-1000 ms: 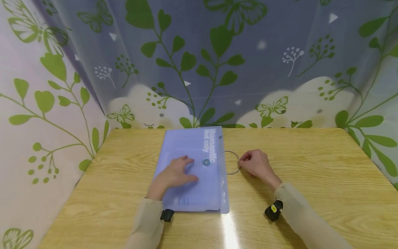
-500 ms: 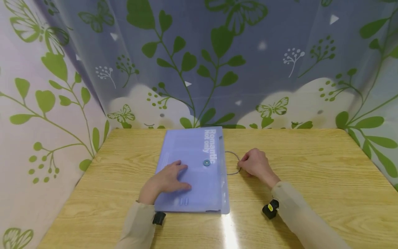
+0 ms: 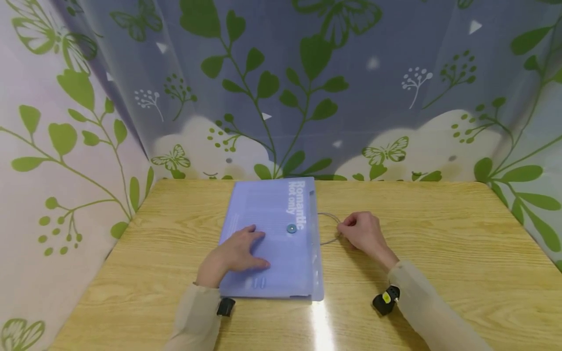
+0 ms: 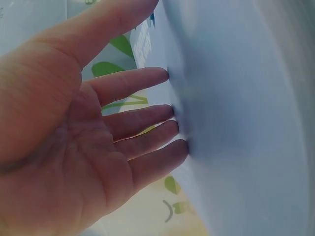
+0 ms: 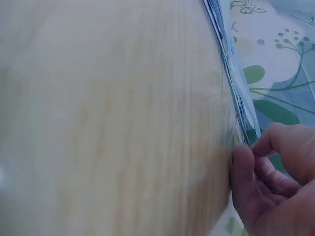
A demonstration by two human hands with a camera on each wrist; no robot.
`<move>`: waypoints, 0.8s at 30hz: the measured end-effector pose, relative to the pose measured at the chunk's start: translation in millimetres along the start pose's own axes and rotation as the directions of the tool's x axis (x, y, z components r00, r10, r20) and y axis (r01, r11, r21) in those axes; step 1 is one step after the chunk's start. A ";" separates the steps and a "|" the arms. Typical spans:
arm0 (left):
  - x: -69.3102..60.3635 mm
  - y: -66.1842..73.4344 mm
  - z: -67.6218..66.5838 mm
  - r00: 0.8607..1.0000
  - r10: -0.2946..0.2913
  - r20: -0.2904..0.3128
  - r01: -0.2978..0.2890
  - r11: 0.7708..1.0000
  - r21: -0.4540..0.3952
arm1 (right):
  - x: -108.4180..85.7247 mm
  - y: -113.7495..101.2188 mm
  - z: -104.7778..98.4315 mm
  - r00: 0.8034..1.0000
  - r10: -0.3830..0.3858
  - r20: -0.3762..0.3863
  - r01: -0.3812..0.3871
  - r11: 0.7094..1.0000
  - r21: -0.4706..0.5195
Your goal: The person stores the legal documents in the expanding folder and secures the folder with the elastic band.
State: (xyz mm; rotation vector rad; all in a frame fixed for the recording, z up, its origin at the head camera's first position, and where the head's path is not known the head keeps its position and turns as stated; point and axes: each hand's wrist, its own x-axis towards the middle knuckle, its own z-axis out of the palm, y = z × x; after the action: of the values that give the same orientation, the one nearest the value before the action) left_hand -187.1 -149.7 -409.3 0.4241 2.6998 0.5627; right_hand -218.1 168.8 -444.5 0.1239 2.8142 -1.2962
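A lavender plastic file folder (image 3: 272, 204) with white lettering lies flat on the table, a round blue button (image 3: 291, 228) on its cover. My left hand (image 3: 237, 251) rests its fingertips on the cover; the left wrist view shows the fingers (image 4: 142, 120) extended, their tips touching the plastic. From the folder's right edge a thin grey elastic cord (image 3: 328, 214) loops out over the table. Between thumb and forefinger, my right hand (image 3: 362, 236) pinches the end of this loop. In the right wrist view the right hand (image 5: 275, 182) appears beside the folder's layered edge (image 5: 231, 69).
The wood-grain table (image 3: 439, 234) extends on both sides of the folder. A patterned curtain (image 3: 377, 87) with green leaves and butterflies hangs behind it and along the sides. A black wrist camera (image 3: 384, 301) sits on the right wrist, another camera (image 3: 226, 307) on the left.
My left hand has slid left and a little nearer on the cover, then stayed there. The right hand keeps its pinch on the cord and has barely shifted, drawing the loop slightly rightward.
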 end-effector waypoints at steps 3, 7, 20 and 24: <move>-0.2 -1.1 0.6 1.000 0.004 -0.009 -0.005 1.000 -0.006 | -0.9 -1.7 1.8 0.999 0.027 0.029 -0.030 0.997 0.076; -1.3 -3.1 1.1 1.000 0.018 -0.024 -0.018 1.000 -0.021 | -1.0 -2.1 5.1 0.988 0.111 0.105 -0.136 0.954 0.269; -3.8 -3.7 2.6 0.999 0.018 -0.041 -0.019 0.999 -0.039 | 4.8 8.7 -11.2 0.895 0.006 0.447 -0.311 0.726 0.614; -4.8 -4.3 2.1 0.999 0.020 -0.044 -0.021 0.999 -0.039 | 7.2 11.6 -9.9 0.854 -0.053 0.518 -0.353 0.671 0.652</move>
State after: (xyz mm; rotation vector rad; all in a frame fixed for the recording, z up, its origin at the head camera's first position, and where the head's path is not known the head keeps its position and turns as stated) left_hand -182.9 -154.5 -411.7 0.4343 2.7239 0.6366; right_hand -224.3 184.2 -447.3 0.0367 1.6757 -1.9797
